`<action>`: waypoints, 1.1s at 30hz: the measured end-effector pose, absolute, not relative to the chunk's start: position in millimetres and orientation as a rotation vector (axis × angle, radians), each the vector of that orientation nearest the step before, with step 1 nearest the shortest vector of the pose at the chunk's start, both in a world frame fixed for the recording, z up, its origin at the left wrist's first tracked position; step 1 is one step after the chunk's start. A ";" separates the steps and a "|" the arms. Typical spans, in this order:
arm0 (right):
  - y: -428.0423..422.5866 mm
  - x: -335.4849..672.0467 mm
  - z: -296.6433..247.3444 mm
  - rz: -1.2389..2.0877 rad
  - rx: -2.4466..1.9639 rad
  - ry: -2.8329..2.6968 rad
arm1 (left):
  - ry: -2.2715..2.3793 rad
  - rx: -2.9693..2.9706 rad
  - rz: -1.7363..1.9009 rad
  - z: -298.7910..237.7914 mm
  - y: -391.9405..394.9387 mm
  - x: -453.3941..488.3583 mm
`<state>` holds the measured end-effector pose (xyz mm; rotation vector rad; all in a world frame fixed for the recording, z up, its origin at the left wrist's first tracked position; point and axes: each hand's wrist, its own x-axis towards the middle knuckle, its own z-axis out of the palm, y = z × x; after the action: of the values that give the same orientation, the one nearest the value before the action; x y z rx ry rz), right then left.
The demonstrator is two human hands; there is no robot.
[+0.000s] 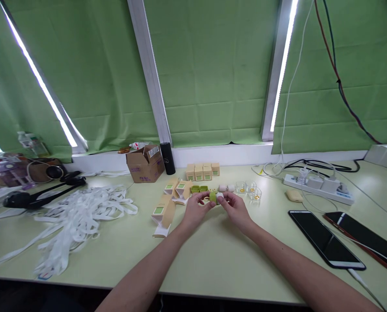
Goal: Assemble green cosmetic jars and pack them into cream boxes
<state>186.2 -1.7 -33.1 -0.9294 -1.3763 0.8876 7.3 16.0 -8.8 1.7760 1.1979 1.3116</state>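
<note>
My left hand (196,211) is closed on a small green square piece (213,197). Pinched in my right hand (238,209) is a small white cylinder (219,197), which meets the green piece. The fingers partly hide both, so how far one sits inside the other cannot be told. Just behind the hands are two green square holders (199,189) and a pair of white cylinders (226,188). To their right stand three clear cups (255,196) with gold-coloured centres. Open kraft boxes (164,209) lie to the left of my left hand.
Several closed kraft boxes (199,172) stand at the back. A cardboard carton (145,164) and a black cylinder (167,158) are behind, left. White straps (79,216) cover the left side. On the right are a power strip (318,187) and two phones (326,239) with cables.
</note>
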 end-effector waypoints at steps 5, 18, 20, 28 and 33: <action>-2.5 185.6 -32.7 0.898 -0.933 -1.360 | 1.186 1.767 1.316 -7.4 14.7 7.8; -4.0 187.2 -27.3 0.882 -0.937 -1.413 | 1.219 1.785 1.309 -5.9 12.0 8.0; -3.6 187.8 -27.4 0.882 -0.939 -1.429 | 1.230 1.788 1.300 -6.2 12.0 7.6; -6.0 185.3 -28.7 0.883 -0.930 -1.413 | 1.273 1.783 1.282 -9.1 14.0 7.0; -8.1 184.4 -28.5 0.900 -0.925 -1.395 | 1.269 1.780 1.243 -6.7 11.2 8.2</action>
<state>184.4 -8.1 -28.5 -0.9248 -1.3947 0.8998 8.2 11.2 -6.7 1.7796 1.2688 1.2432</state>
